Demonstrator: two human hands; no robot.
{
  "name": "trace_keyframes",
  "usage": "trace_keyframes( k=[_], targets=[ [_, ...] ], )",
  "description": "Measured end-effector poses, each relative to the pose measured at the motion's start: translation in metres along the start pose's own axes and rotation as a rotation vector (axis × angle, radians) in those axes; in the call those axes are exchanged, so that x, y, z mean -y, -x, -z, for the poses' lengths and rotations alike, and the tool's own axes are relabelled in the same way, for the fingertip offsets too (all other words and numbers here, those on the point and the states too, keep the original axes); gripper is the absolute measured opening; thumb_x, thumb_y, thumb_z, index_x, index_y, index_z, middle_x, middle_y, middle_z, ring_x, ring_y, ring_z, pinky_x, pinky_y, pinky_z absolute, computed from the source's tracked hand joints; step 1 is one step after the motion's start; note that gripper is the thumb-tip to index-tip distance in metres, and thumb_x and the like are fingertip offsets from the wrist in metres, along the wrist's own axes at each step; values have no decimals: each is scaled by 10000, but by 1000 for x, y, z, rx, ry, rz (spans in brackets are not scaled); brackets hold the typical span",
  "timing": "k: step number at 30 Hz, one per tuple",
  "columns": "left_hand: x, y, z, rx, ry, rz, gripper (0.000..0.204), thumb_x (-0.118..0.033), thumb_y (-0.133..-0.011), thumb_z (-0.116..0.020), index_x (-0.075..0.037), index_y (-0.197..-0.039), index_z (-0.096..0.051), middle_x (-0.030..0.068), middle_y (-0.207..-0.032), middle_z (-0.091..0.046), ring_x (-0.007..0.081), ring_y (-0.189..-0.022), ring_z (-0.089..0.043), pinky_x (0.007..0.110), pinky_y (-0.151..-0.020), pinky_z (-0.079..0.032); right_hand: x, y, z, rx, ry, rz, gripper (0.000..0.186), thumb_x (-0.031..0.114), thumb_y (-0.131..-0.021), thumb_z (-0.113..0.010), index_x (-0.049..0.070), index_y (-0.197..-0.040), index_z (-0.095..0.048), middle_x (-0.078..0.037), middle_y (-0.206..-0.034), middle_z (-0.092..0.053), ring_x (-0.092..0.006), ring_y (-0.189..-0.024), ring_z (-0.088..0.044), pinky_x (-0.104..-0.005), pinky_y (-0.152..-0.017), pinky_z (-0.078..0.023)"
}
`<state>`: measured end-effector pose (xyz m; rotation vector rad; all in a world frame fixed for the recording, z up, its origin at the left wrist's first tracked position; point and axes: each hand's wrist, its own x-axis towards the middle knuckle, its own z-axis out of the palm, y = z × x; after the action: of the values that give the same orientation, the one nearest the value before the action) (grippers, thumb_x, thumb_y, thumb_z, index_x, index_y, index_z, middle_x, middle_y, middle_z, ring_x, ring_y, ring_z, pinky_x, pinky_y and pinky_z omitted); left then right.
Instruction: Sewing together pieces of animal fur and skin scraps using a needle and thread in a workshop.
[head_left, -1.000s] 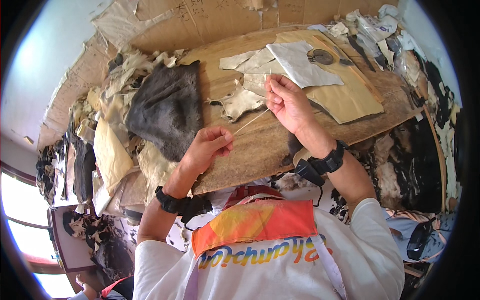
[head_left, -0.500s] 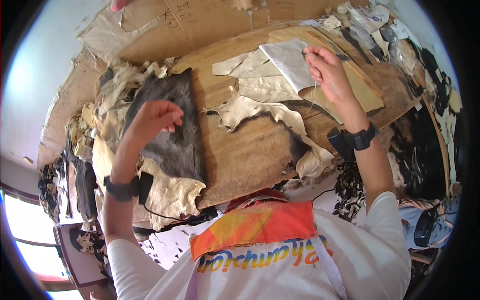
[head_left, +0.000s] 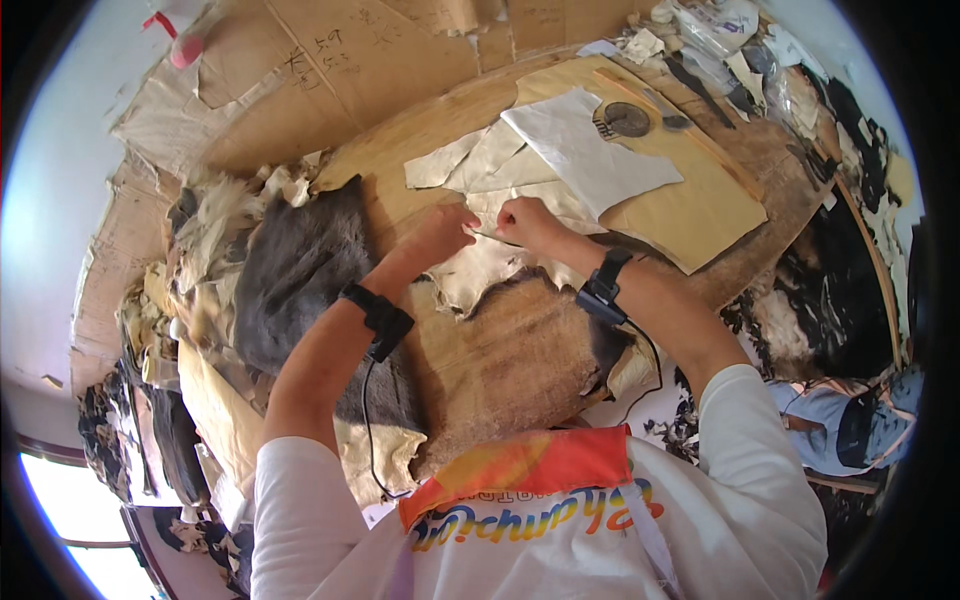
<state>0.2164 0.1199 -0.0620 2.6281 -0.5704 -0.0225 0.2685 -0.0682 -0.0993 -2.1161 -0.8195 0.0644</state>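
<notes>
Facing each other over the pale hide (head_left: pixel 480 272), left hand (head_left: pixel 447 236) and right hand (head_left: pixel 531 223) have curled fingers; whether either grips anything cannot be determined. Hide lies on the board (head_left: pixel 500 365), right of the dark fur (head_left: pixel 290 275).

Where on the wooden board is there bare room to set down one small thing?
Mostly on the wooden board's near part, between the dark fur piece at left and the pale hide beyond. A narrower strip lies right of the yellowish sheet. Crowded: the left side, with the scrap heap.
</notes>
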Motion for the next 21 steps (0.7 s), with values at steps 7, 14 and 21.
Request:
trace_keyframes(
  k=[7,14,21],
  targets=[
    [36,-14,-38,-85,203,52,293,-23,-658,-689,-48,-943,-625,70,-851,-591,195,-723,-588,286,-628,-470,-20,1,-24,11,72,-42,228,198,-652,-698,18,-719,-574,-174,-799,-564,-335,-766,-565,-392,-679,-451],
    [36,-10,-44,-99,385,69,275,10,-679,-659,-30,-948,-623,89,-945,-576,203,-746,-603,294,-669,-478,-17,10,-24,1,160,24,247,163,-669,-707,40,-821,-555,-117,-847,-525,-299,-773,-559,-373,-670,-454],
    [44,-9,-45,-104,411,25,240,8,-688,-653,-37,-923,-628,73,-952,-566,199,-773,-596,284,-689,-475,-12,11,-24,4,130,63,241,176,-696,-678,42,-839,-539,-110,-853,-518,-297,-767,-565,-393,-670,-449]
  ],
)
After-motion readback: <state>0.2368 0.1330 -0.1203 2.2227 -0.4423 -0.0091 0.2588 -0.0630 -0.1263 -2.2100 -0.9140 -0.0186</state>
